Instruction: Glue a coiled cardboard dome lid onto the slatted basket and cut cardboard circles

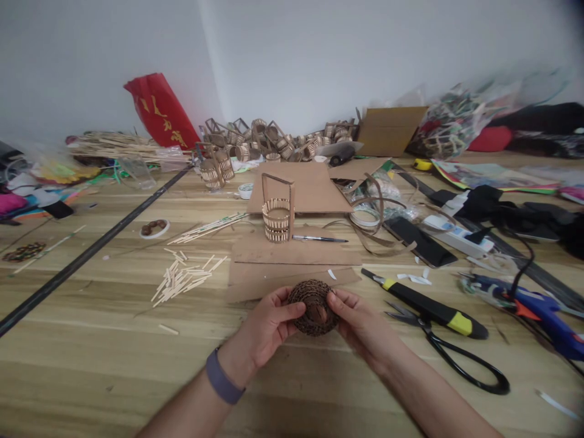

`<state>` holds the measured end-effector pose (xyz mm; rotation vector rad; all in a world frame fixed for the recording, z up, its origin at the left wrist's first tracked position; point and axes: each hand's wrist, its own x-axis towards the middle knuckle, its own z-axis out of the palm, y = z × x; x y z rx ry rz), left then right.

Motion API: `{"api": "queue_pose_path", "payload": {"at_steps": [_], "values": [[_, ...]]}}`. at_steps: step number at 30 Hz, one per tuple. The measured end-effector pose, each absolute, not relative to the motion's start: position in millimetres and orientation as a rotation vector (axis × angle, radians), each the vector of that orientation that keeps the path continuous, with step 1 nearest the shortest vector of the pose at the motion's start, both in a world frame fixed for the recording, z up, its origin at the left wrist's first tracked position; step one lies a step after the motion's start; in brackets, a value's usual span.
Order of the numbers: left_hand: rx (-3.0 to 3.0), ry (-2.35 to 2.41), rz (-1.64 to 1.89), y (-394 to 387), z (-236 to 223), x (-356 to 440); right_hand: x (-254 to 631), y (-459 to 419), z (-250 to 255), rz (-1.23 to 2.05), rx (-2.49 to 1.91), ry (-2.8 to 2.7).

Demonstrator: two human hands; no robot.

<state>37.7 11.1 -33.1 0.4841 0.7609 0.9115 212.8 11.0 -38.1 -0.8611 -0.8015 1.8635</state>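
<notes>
Between my two hands is a small round woven brown piece, shaped like a little hat or shallow basket, held over the front of the table. My left hand pinches its left rim, thumb on top. At the right rim, my right hand grips it the same way; the fingers underneath are partly hidden. Beyond them a small bucket of wooden slats with a tall square handle stands upright on cardboard. A pen lies just right of the bucket.
Right of my hands lie a utility knife, black-handled scissors and a blue glue gun. Short sticks are scattered to the left, near a white dish of brown pieces. Several small buckets crowd the back wall.
</notes>
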Motion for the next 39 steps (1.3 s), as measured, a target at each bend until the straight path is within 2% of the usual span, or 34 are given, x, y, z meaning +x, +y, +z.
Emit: {"api": "queue_pose_path", "payload": {"at_steps": [23,39], "values": [[0.493,0.748,0.909,12.7,-36.4,37.4,214.3,11.1,-39.8,1.936,-0.758,-0.743],[0.534,0.745,0.921,11.0,-38.0,37.8,214.5,12.2,-38.8,1.877,-0.87,-0.649]]}}
